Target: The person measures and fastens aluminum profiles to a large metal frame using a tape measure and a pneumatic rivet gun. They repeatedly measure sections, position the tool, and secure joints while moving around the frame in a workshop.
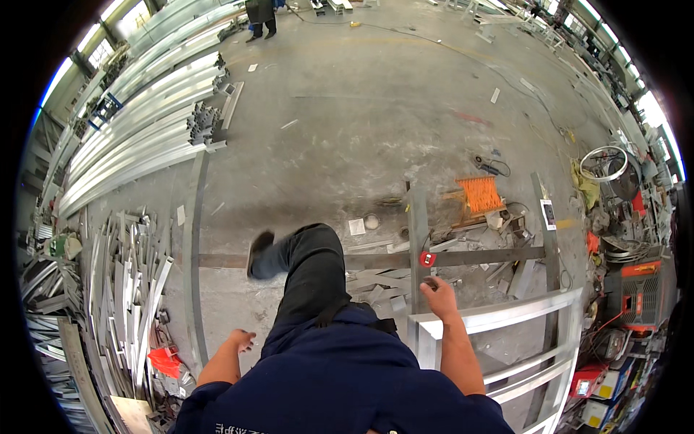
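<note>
My left hand (244,338) hangs beside my thigh, its fingers loosely bent and apart, with nothing seen in it. My right hand (439,295) is held out above the near end of a grey steel beam (418,224), fingers parted and no object visible in them. Just beyond its fingertips a red tape measure (428,259) rests where that beam meets a dark crossbar (477,257). Beside my right forearm stands a silvery metal frame (499,312) with several bars. One leg (307,260) is lifted, its foot blurred, over the crossbar.
Long metal profiles (137,137) are stacked at the far left, with loose offcuts (130,282) nearer. An orange cord bundle (480,194) and an angle grinder (491,166) lie ahead right. A welding machine (640,296) stands at the right. Another person (262,14) is far off.
</note>
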`<state>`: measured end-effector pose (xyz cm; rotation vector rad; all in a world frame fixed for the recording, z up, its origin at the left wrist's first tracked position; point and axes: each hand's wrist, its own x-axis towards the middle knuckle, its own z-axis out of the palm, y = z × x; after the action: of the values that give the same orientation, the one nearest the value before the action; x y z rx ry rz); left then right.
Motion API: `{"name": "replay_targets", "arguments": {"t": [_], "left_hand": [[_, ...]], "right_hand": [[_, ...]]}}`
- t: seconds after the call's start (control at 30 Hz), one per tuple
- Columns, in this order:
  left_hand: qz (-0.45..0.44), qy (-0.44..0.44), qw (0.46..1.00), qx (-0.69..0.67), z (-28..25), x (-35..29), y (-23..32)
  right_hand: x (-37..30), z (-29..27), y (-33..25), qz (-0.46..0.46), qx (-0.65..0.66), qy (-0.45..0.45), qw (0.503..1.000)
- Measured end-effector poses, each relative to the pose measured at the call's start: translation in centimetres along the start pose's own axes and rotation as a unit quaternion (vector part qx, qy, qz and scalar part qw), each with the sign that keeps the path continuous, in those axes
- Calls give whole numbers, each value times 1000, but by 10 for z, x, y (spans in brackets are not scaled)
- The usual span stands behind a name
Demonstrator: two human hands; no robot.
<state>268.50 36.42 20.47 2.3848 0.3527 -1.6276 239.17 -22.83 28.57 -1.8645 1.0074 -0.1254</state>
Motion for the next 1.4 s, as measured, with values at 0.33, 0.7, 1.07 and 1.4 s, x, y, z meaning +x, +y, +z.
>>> {"name": "replay_targets", "arguments": {"t": [0.33,0.7,1.07,1.4], "left_hand": [[-5,-53,992,117,-128,125,318],[304,-2,946,-110,-356,201,773],[406,-66,906,105,-344,202,1016],[373,38,908,188,-318,192,1267]], "right_hand": [[182,-16,-14,147,28,87,985],[317,-26,-100,370,125,84,917],[444,-138,-154,363,-32,359,859],[683,-397,-210,55,-5,651,757]]}}
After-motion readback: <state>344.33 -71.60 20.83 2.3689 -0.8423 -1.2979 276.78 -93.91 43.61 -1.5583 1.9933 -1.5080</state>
